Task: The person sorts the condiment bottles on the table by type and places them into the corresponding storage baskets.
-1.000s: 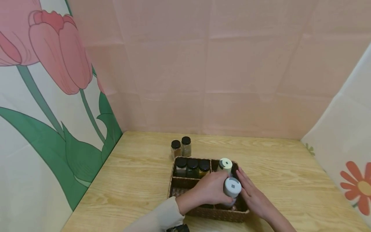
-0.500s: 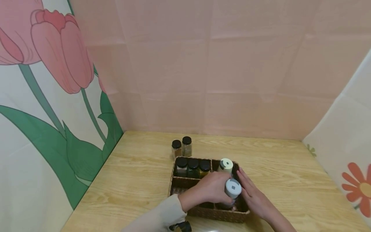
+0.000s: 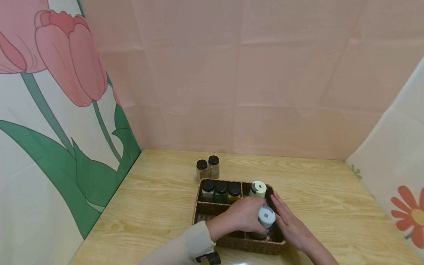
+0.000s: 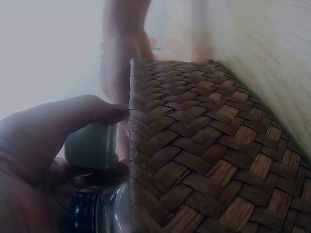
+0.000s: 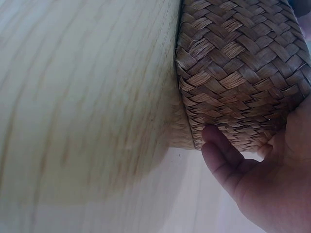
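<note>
Gripping a white-capped bottle with our left hand, inside the basket, near-right compartment; right hand straight-fingered against basket's side. We judge four containers stowed, two jars outside remaining.

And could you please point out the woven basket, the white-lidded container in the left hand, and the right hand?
Woven basket (image 4: 204,141), left wrist view: outer face of its wall.
White-lidded container (image 3: 266,216), head view: top of its lid.
Right hand (image 3: 292,227), head view: middle of the hand.
</note>
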Action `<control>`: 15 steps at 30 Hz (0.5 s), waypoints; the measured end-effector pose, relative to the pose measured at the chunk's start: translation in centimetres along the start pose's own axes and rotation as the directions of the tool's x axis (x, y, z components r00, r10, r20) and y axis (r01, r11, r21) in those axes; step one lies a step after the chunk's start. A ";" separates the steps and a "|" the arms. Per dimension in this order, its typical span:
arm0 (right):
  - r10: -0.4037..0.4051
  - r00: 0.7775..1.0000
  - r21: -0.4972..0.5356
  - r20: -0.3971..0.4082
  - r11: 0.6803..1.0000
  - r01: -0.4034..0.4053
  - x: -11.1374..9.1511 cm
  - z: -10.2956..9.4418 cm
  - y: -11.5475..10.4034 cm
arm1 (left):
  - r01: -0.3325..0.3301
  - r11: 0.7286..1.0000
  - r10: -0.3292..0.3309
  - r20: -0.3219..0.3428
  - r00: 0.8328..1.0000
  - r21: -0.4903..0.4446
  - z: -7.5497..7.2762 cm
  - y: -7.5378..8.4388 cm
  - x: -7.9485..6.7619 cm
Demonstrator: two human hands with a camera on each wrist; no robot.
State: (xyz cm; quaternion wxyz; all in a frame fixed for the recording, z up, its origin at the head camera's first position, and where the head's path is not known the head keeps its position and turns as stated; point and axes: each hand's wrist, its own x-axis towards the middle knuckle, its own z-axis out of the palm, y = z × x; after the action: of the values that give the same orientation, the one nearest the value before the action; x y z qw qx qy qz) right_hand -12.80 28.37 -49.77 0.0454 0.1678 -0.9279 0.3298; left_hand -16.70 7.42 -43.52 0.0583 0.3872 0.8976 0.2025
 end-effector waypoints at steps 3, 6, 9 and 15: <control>0.009 1.000 0.008 0.003 1.000 -0.009 0.0 0.0 0.0 | -0.003 1.000 0.003 0.015 1.000 0.005 0.0 0.1 0.1; 0.025 1.000 0.022 0.016 0.999 -0.025 0.1 0.0 0.0 | 0.000 1.000 0.000 0.035 0.999 0.005 0.0 0.1 0.2; 0.038 0.999 0.026 0.024 0.999 -0.039 0.1 0.0 0.0 | 0.000 1.000 0.000 0.049 0.999 0.012 0.0 0.1 0.3; 0.074 0.996 0.026 0.043 0.997 -0.075 0.2 -0.2 0.0 | -0.012 0.999 0.010 0.060 0.998 0.030 0.3 -0.1 0.6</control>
State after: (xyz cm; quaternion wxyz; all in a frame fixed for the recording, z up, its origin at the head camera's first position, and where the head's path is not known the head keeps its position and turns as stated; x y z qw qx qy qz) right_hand -12.96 28.41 -49.61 0.0112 0.1408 -0.9296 0.3404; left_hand -17.10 7.87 -43.79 0.0782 0.3987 0.8963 0.1777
